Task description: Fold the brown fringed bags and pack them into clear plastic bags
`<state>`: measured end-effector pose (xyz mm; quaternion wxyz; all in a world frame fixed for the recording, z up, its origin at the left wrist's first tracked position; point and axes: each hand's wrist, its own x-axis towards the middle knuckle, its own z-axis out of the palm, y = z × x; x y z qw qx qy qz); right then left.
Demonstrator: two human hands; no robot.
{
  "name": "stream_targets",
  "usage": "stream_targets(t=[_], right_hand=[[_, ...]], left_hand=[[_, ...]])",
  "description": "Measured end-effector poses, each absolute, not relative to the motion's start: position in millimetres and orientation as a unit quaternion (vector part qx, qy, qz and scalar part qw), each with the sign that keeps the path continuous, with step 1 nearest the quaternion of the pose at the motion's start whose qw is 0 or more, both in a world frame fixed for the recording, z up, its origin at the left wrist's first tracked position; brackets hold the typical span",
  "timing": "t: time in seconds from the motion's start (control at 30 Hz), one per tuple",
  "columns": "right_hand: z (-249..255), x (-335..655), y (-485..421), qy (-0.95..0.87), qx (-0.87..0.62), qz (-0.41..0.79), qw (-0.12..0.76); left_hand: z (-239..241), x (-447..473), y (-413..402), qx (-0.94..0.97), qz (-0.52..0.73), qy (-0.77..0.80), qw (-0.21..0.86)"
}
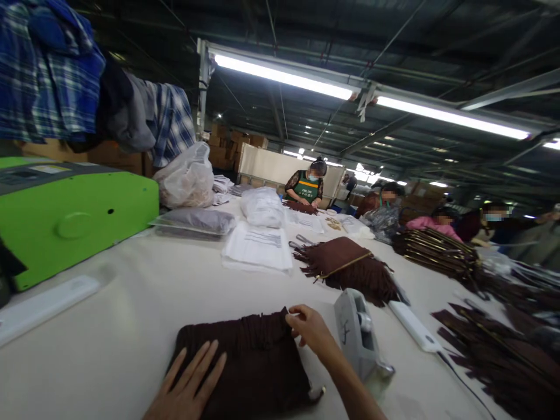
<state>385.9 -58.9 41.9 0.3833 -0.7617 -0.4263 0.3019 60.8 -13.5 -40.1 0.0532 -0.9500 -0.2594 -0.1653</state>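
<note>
A dark brown fringed suede bag (249, 359) lies flat on the white table (131, 303) right in front of me. My left hand (190, 385) rests flat on its near left part, fingers spread. My right hand (308, 328) pinches the bag's far right edge with curled fingers. A grey tape dispenser (357, 332) stands just right of my right hand.
A bright green machine (65, 213) sits at the left. Another fringed bag (350, 268), plastic-wrapped packs (258, 245) and a white power strip (413, 326) lie further out. Stacks of brown bags (494, 344) fill the right side. Several seated people work at the far end.
</note>
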Motion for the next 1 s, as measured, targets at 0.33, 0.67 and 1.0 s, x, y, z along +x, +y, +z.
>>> stream_targets(t=[0.33,0.67,1.0], right_hand=[[29.8,370.6,-48.8,-0.406,-0.766,0.298,0.399],[25.5,361.8,-71.9,-0.469,-0.771,0.212,0.374],[12.2,342.9,-90.4,-0.561,-0.754,0.053,0.339]], left_hand=[[-37.8,72.5,29.9,-0.949,-0.096,-0.3,-0.008],[-5.2,62.4,32.5,-0.954,-0.104,-0.261,-0.102],[48.4,167.7,18.3,-0.956,-0.039,-0.228,-0.179]])
